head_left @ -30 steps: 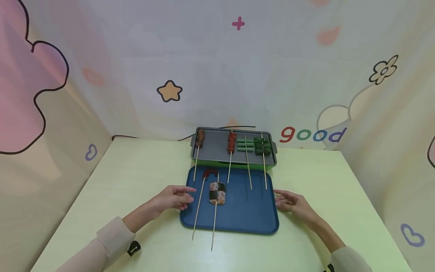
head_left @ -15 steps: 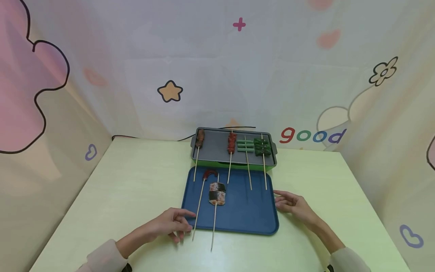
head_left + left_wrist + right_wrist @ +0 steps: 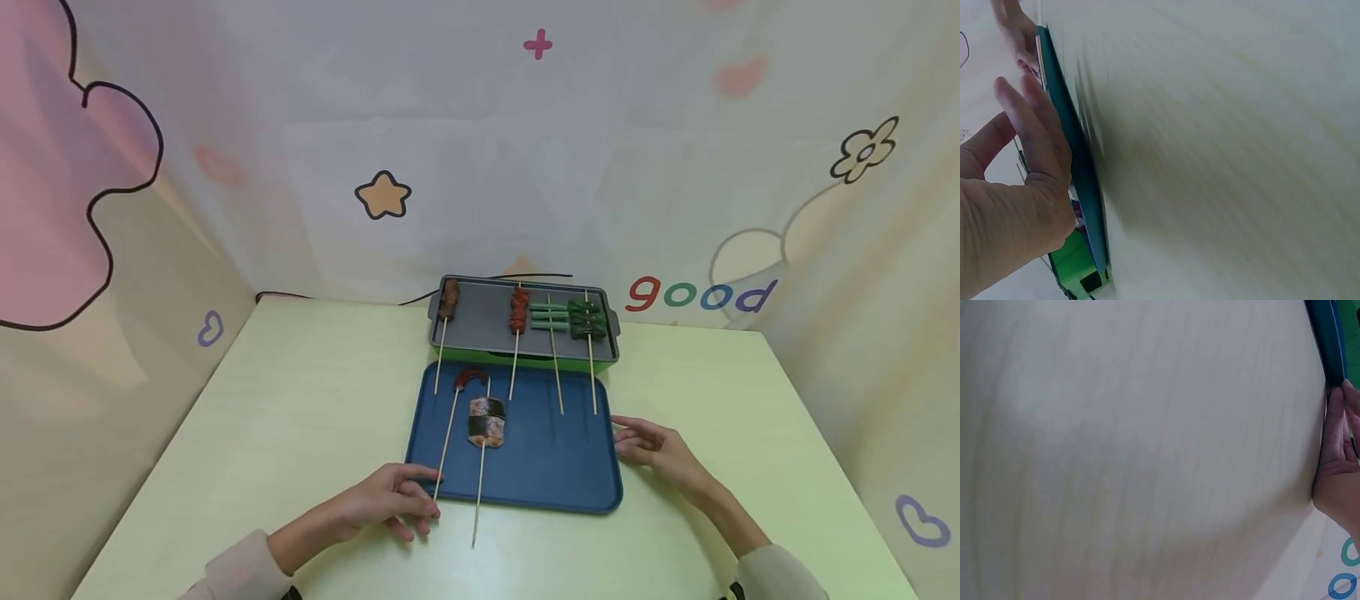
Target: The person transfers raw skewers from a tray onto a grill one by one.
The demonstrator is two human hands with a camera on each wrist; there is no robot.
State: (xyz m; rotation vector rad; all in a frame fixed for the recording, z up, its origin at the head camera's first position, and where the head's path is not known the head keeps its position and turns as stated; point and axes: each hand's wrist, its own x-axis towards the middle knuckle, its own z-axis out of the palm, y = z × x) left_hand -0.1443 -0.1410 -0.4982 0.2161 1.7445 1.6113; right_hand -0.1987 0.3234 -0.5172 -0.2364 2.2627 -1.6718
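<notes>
**Hands at the Blue Tray**

Since a moment ago, the left hand (image 3: pixel 386 502) has slid back from the middle of the tray's left side to its near-left corner. Now its fingers (image 3: pixel 420 475) are spread a little and straight, and they touch the bare end of the sausage stick (image 3: pixel 447 437) but do not wrap round it. That stick lies on the blue tray (image 3: pixel 558 475), and its end pokes out over the near edge. The meat stick (image 3: pixel 483 442) lies just beside it, and its end also hangs past the near edge.

The right hand (image 3: pixel 658 450) has stayed at the tray's right edge. Its fingers are loose and apart, and its tips touch the rim.

Behind the tray's far edge sits the grill pan (image 3: pixel 480 321) with four more sticks of food. Both stand on the pale green table (image 3: pixel 300 417).
</notes>
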